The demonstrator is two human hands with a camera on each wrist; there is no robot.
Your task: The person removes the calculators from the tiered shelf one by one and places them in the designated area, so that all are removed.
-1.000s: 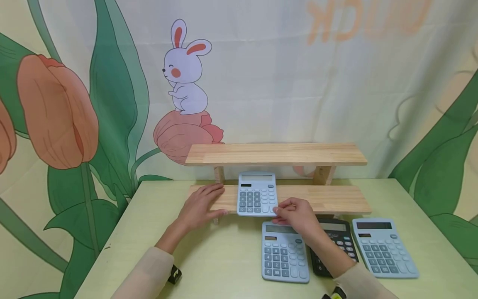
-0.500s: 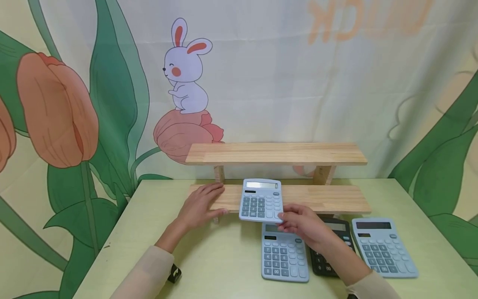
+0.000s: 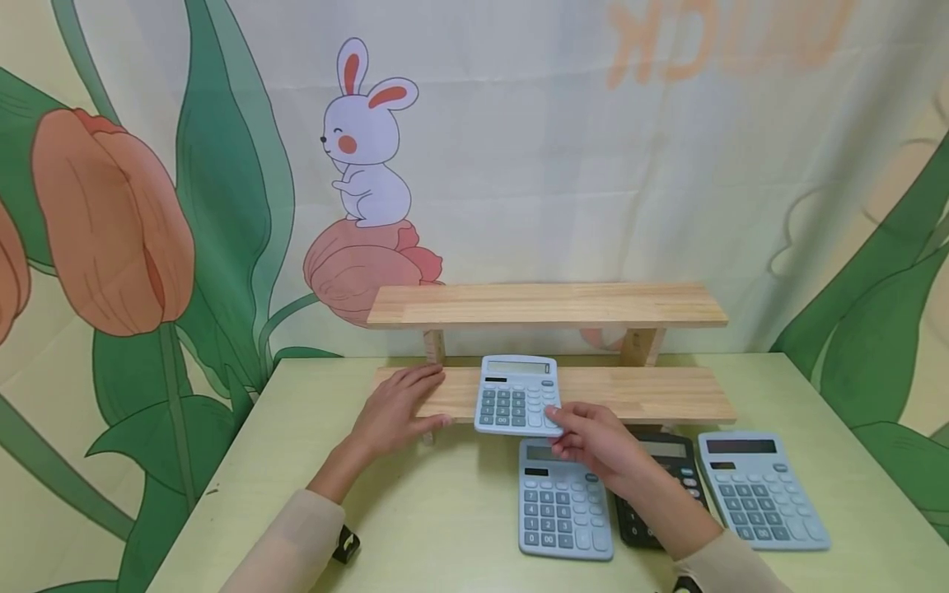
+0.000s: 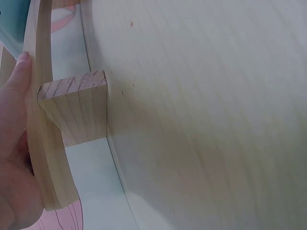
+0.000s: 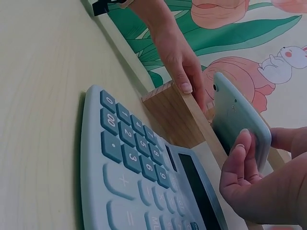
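My right hand (image 3: 600, 441) pinches a light blue calculator (image 3: 515, 403) at its lower right corner, thumb on the keys and fingers beneath. In the head view this calculator overlaps the lower wooden shelf board (image 3: 638, 394), and its display shows a 0. From the right wrist view its back (image 5: 237, 115) shows, tilted, close over the board. My left hand (image 3: 400, 412) rests on the left end of that board with fingers extended. In the left wrist view its thumb (image 4: 21, 72) lies along the front edge.
On the table in front of the shelf lie another light blue calculator (image 3: 565, 519), a black calculator (image 3: 641, 519) partly hidden by my right arm, and a third blue one (image 3: 764, 494). An upper board (image 3: 549, 305) runs above and behind. A printed curtain (image 3: 519, 165) hangs behind.
The held calculator has shifted slightly right and toward me, and its display now shows a 0. My right thumb has come further over its keys. The left hand has stayed still.
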